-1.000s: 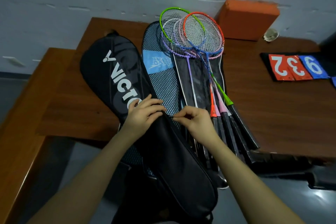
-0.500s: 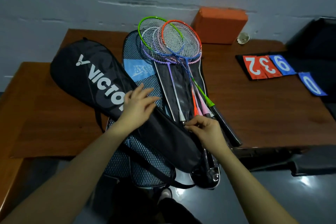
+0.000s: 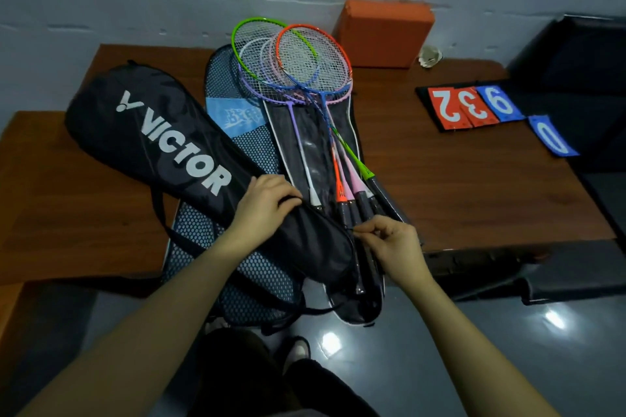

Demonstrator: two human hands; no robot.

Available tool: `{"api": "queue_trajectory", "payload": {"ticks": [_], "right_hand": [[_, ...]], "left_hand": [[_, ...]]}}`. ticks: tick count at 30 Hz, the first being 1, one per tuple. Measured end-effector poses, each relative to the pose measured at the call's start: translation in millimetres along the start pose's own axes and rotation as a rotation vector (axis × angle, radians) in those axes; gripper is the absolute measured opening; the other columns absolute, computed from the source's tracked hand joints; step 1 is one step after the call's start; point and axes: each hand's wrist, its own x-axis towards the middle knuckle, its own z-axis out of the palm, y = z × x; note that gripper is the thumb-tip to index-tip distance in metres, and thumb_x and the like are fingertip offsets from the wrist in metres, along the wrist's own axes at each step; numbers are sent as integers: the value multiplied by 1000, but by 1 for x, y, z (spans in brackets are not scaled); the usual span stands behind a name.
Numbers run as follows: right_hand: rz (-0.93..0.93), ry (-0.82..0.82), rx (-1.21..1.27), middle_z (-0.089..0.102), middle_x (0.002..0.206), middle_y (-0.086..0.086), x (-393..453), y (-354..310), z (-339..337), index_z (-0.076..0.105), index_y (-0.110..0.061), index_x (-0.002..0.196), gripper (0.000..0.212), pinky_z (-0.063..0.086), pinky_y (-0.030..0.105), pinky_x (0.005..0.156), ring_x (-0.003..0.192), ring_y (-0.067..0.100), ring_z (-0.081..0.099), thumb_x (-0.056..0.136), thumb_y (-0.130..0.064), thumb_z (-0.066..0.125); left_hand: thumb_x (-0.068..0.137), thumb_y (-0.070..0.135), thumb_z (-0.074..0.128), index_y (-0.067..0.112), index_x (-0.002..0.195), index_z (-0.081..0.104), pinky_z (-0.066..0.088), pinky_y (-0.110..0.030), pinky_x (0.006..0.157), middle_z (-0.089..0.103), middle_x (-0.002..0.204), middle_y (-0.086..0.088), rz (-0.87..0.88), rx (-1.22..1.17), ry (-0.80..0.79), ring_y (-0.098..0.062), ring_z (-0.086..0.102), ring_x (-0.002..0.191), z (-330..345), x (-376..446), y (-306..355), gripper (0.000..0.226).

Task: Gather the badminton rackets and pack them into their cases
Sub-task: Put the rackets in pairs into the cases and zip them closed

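Note:
A black Victor racket case [image 3: 162, 142] lies slantwise on the brown table [image 3: 457, 186], its narrow end hanging past the front edge. My left hand [image 3: 267, 203] presses down on the case's middle. My right hand [image 3: 389, 247] pinches the zipper pull at the case's right edge. Several rackets [image 3: 298, 68] with green, orange, purple, pink and blue frames lie stacked on an open black case [image 3: 305, 152] to the right. A blue mesh case [image 3: 250, 152] lies under the Victor case.
An orange block [image 3: 382, 32] stands against the wall, a shuttlecock [image 3: 430, 57] beside it. Red and blue score cards [image 3: 474, 107] lie at the right. A dark seat [image 3: 576, 61] is at the far right. A lower wooden surface [image 3: 40, 200] extends left.
My right hand has slid with the zipper pull down the case's edge toward the narrow end. My left hand has stayed on the case. The view has shifted.

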Motion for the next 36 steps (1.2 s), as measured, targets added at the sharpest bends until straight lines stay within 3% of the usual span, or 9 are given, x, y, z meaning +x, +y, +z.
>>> {"api": "queue_trajectory", "payload": {"ticks": [4,7,10,12,16,21,27,31,36], "right_hand": [[31,47,-129,72,80,-2,-14,22,-11,68,-30,70,24,55,43,69,76,17,67,78,-8,70],[35,36,-180,71,80,0,-19,27,-7,69,-20,73,13,54,39,68,75,20,66,78,-9,70],[-53,-26,-401,69,83,3,-17,23,-2,70,-12,80,1,42,26,65,80,23,62,80,-12,69],[-113,-80,-468,67,88,-1,-14,22,5,68,-15,87,6,40,30,74,88,24,58,81,-16,68],[-201,-114,-508,62,109,-4,-1,18,25,62,-20,111,29,36,35,81,102,23,54,84,-30,59],[-262,-151,-594,57,120,4,28,-7,75,46,-23,134,45,39,41,87,109,30,53,90,-34,46],[-305,-226,-654,54,120,10,60,-36,118,29,-25,144,55,40,41,90,108,30,54,93,-32,48],[-314,-295,-647,51,117,10,75,-44,129,28,-28,144,58,40,40,92,105,29,55,91,-30,52],[-399,-369,-577,57,108,4,70,-53,129,36,-29,141,57,45,33,81,96,24,58,89,-28,58]], "left_hand": [[88,29,59,19,95,70,12,-57,110,65,102,-1,-60,92,16,-23,45,119,11,17,4,17],[88,30,59,20,94,71,10,-54,112,66,101,1,-96,144,34,-23,45,118,19,18,5,17],[87,24,60,17,95,71,16,-51,111,64,105,-4,-109,181,49,-29,46,117,30,7,2,15],[87,19,60,12,104,67,24,-50,107,55,118,-13,-147,179,56,-35,42,120,36,-2,-1,20],[88,29,56,10,132,41,19,-52,107,29,142,-18,-330,251,-1,-36,23,131,27,-23,-6,50],[80,38,62,-5,124,46,37,-59,90,43,126,-35,-489,326,30,-51,44,111,6,-58,-32,63],[77,47,53,-3,128,44,46,-52,81,47,119,-33,-553,236,33,-46,52,95,-7,-64,-58,71],[78,32,70,-3,132,39,46,-50,90,36,127,-30,-560,21,88,-44,50,102,-8,-64,-58,72],[76,19,74,1,134,36,35,-33,105,23,135,-20,-628,-248,275,-33,38,121,-15,-73,-64,71]]}}
